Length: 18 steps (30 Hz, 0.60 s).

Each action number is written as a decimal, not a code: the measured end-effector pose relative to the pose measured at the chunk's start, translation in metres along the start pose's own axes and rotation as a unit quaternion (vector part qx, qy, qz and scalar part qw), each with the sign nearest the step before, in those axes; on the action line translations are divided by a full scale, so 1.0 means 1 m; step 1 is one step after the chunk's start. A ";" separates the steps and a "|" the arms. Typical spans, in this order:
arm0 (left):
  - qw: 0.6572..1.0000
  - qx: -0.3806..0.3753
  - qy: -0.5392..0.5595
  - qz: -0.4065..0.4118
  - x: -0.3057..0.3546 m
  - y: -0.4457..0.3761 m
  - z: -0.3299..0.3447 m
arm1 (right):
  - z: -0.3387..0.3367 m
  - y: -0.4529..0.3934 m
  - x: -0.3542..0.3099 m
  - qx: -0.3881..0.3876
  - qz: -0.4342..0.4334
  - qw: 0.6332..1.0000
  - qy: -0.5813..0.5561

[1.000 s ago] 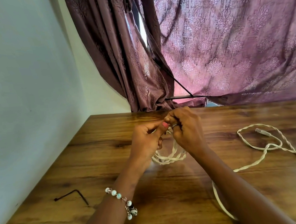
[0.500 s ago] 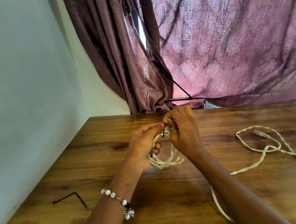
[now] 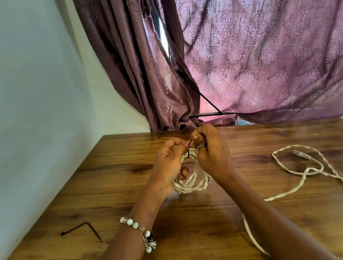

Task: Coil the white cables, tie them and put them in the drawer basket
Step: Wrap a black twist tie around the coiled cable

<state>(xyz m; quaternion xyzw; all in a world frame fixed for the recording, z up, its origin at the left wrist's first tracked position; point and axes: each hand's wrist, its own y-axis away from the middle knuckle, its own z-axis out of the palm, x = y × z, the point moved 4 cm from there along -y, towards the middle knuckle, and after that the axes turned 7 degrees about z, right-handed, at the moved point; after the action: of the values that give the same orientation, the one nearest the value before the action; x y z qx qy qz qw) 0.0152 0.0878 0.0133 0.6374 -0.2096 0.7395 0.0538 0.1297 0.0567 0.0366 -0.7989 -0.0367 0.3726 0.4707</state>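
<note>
Wooden tabletop [image 3: 200,224] under purple curtains [image 3: 263,41]: above it, the left hand [image 3: 170,164] and right hand [image 3: 210,153] pinch a thin black tie [image 3: 188,148] atop the coiled white cable [image 3: 192,184]. Twisting it snug would likely stop the loops springing. Right of the coil lies a loose cable [image 3: 303,175], cut off. No drawer basket shows.
</note>
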 end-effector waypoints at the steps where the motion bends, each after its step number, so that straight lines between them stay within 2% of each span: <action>1: 1.000 -0.002 0.000 0.001 0.000 0.000 0.000 | -0.001 -0.001 0.002 -0.001 0.014 1.000 -0.006; 6: 1.000 -0.009 0.001 0.005 0.001 0.000 0.003 | -0.005 -0.002 0.006 0.011 0.096 0.995 -0.023; 12: 0.984 -0.022 -0.129 0.124 0.008 0.003 -0.002 | -0.008 -0.006 0.009 -0.008 0.123 0.992 -0.019; 15: 0.979 -0.035 -0.145 0.141 0.009 0.002 -0.003 | -0.011 -0.004 0.007 -0.015 0.178 0.981 -0.076; 18: 0.973 -0.046 -0.173 0.148 0.006 0.000 -0.002 | -0.010 -0.004 0.006 -0.033 0.248 0.952 -0.179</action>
<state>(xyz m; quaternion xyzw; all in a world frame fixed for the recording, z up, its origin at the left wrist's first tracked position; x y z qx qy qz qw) 0.0125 0.0872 0.0191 0.7146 -0.3417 0.6071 -0.0641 0.1417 0.0541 0.0386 -0.7181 0.0666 0.6131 0.3226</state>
